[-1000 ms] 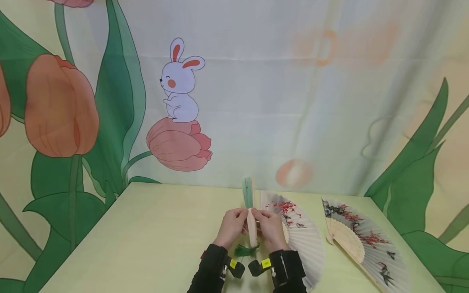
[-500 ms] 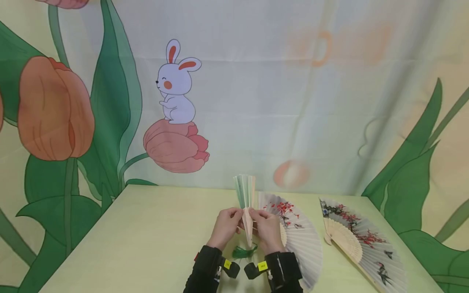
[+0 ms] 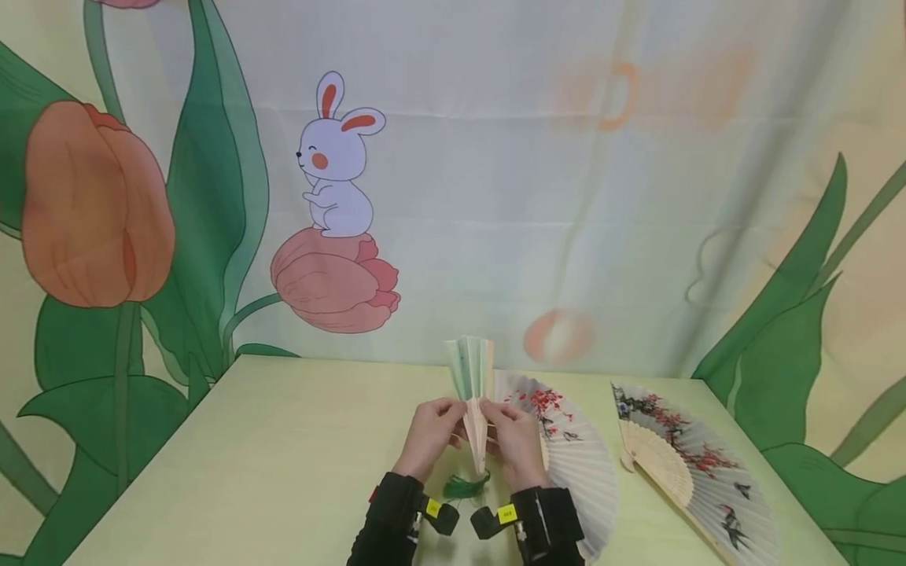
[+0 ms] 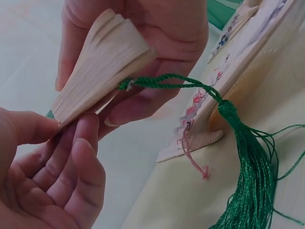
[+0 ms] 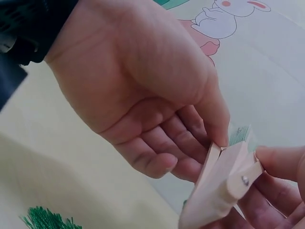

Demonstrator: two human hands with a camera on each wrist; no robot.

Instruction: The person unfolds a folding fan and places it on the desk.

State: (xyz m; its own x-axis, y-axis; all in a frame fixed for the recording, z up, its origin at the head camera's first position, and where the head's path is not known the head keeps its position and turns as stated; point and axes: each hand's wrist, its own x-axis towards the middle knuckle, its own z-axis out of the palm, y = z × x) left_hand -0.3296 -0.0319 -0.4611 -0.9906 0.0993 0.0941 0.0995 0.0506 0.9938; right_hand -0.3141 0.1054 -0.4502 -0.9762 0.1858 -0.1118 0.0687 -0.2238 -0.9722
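Between both hands stands a folding fan (image 3: 470, 369), slightly spread, with a pale green leaf and light wooden ribs. My left hand (image 3: 429, 436) pinches its left outer rib between thumb and fingers; my right hand (image 3: 519, 444) pinches the right one. In the left wrist view the ribs (image 4: 97, 67) are fanned a little, and a green tassel (image 4: 248, 162) hangs by a cord from the pivot end. The right wrist view shows a metal rivet (image 5: 245, 180) at the pivot. Part of the leaf is hidden behind the fingers there.
A spread white fan with red blossoms (image 3: 576, 464) lies right of the hands, partly under the right forearm. Farther right lies another spread fan with blossoms and birds (image 3: 708, 472). The table (image 3: 269, 464) ends at a printed cloth backdrop (image 3: 481, 196).
The fan was almost folded a second ago; its leaf and ribs have spread a little, the left edge moving outward. The hands have drawn slightly apart. The head view has shifted slightly.
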